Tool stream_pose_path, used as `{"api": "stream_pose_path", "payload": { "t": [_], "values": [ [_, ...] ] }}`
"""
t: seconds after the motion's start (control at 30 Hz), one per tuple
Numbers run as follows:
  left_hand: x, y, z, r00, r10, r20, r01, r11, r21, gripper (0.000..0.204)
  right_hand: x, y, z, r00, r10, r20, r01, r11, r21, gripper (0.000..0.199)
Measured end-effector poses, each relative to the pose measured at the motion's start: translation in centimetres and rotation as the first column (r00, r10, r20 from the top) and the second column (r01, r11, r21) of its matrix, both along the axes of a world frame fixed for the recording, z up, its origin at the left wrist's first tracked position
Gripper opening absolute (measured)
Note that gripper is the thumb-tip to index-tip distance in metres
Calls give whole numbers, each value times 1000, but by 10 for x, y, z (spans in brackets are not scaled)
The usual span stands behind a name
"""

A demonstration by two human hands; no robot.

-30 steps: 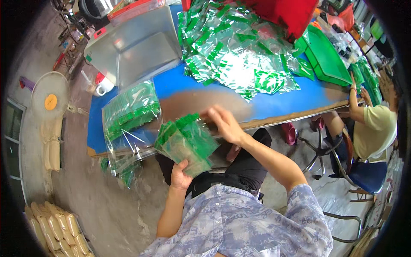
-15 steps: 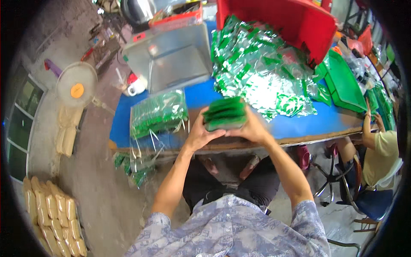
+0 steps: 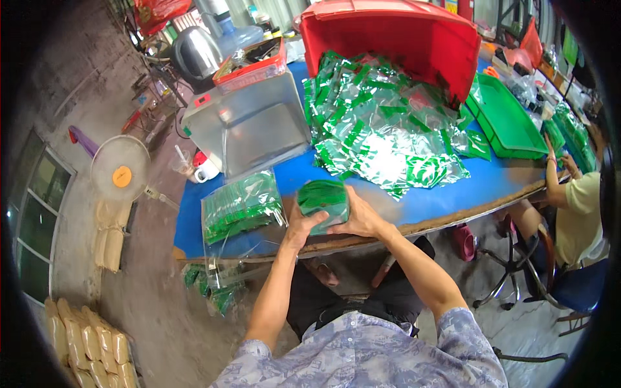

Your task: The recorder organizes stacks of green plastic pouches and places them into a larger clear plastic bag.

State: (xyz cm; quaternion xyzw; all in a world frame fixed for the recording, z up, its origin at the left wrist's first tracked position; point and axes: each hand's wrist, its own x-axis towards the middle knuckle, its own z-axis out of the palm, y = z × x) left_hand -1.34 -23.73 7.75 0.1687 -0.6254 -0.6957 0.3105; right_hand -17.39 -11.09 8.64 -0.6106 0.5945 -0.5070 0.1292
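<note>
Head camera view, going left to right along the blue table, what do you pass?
Clear bag of green packets → stack of green packets gripped between left hand and right hand → loose pile of green packets → green tray → another person's arm at the table's far right edge.
</note>
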Motion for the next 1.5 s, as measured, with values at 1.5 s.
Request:
{"api": "stream_pose_path", "payload": {
  "t": [1.5],
  "values": [
    [72, 80, 22, 955, -237, -176, 295, 796, 529, 130, 70, 118, -34, -174, -79, 982, -595, 803, -41, 79]
  ]
}}
